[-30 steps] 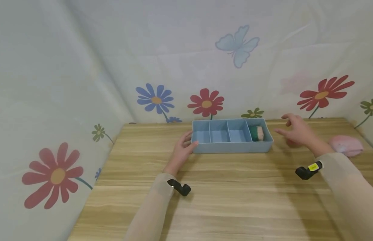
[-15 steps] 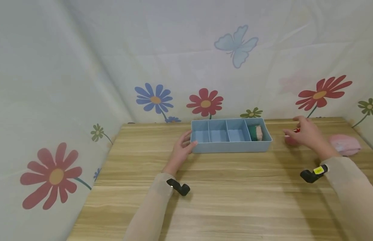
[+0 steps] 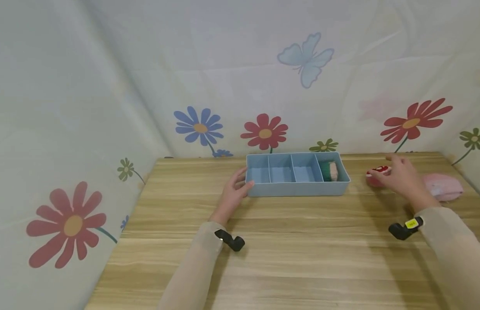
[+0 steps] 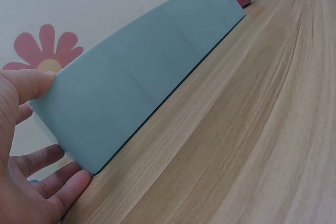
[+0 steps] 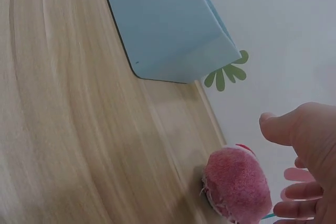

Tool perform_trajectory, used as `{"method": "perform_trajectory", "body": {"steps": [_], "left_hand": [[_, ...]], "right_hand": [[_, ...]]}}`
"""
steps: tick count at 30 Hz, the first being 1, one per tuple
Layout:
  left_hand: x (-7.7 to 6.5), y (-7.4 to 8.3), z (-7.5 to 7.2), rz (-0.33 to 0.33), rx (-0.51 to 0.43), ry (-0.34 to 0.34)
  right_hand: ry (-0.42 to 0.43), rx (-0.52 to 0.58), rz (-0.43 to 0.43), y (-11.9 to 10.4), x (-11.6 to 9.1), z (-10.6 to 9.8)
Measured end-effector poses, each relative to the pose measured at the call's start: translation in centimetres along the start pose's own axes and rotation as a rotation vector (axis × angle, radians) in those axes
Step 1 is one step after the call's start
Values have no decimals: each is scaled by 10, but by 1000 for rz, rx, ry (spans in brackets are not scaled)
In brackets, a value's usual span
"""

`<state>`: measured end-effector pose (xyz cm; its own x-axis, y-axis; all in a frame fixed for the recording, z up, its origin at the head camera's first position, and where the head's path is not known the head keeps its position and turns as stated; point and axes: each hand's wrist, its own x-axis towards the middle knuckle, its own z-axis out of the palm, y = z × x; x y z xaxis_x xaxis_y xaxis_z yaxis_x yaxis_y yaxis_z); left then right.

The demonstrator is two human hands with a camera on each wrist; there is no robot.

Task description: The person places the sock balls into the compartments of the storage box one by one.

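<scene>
As my L hand (image 3: 235, 189) grips the blue box (image 3: 298, 189) at its L end, my R hand (image 3: 406, 178), fingers loose & apart, hangs by the red bundle (image 5: 236, 184), which sits btwn box & pink bundle (image 3: 446, 187). Lots of table (image 3: 282, 258) up front; back edge's tight to the cloth (image 3: 224, 86). R hand part-hides red; can't ID the green bundle (image 3: 327, 171) in box's far-R slot.

1. A screened-off tabletop corner here, a recording nook by the look of it; home, lab or studio, there's no telling!
2. Creased pale sheeting (image 3: 232, 82) across the back and down the left, bright with printed flowers (image 3: 200, 128) and a blue butterfly (image 3: 309, 60)!
3. Wood-grain surface (image 3: 302, 258) running right up to that backdrop.
4. And look, small black cameras (image 3: 235, 243) at both beige sleeves (image 3: 193, 267)!
</scene>
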<state>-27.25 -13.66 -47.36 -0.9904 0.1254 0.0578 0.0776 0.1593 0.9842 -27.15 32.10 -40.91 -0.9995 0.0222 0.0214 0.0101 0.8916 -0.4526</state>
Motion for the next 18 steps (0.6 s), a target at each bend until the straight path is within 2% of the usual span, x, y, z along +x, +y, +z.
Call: {"method": "perform_trajectory", "body": {"steps": [7, 18], "left_hand": [[0, -1, 0, -1, -3, 4], [1, -2, -1, 5, -7, 2]], "right_hand": [[21, -27, 46, 7, -1, 7], [-20, -38, 100, 8, -2, 16]]}}
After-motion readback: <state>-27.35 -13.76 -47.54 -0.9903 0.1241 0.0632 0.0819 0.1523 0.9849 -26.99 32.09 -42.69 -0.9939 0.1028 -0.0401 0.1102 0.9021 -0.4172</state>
